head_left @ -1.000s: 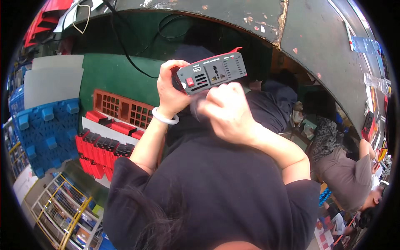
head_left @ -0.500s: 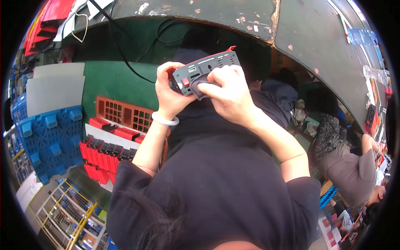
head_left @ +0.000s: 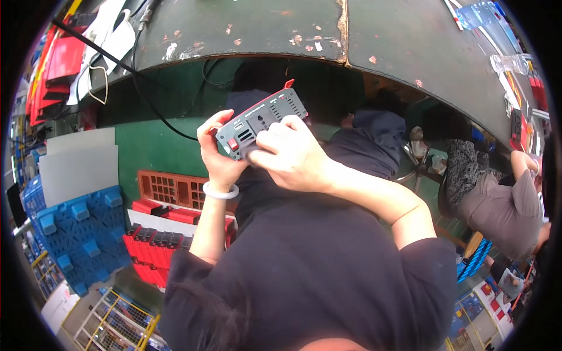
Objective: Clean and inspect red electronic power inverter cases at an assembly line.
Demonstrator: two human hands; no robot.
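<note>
A power inverter (head_left: pixel 264 117) with a red casing and a dark end panel is held up in front of my chest, tilted. Its panel carries a socket, a USB port, vent slots and a red rocker switch. Curled around its left end is my left hand (head_left: pixel 221 159), with a white bangle at the wrist. My right hand (head_left: pixel 295 153) is closed on a dark grey cloth (head_left: pixel 250 153) pressed near the panel's lower edge. The cloth is smeared and mostly hidden by the fingers.
The dark green worktable (head_left: pixel 257 29) curves overhead, a black cable (head_left: pixel 146 105) hanging off it. On the left, several red-and-black units (head_left: pixel 152 248) lie beside a brown plastic crate (head_left: pixel 175 188) and a blue pallet (head_left: pixel 85 240). A seated co-worker (head_left: pixel 497 205) is at the right.
Both hands and the inverter have shifted left and slightly lower in the picture, as the whole view has moved too. The cloth shows less than before, and more of the socket panel is visible.
</note>
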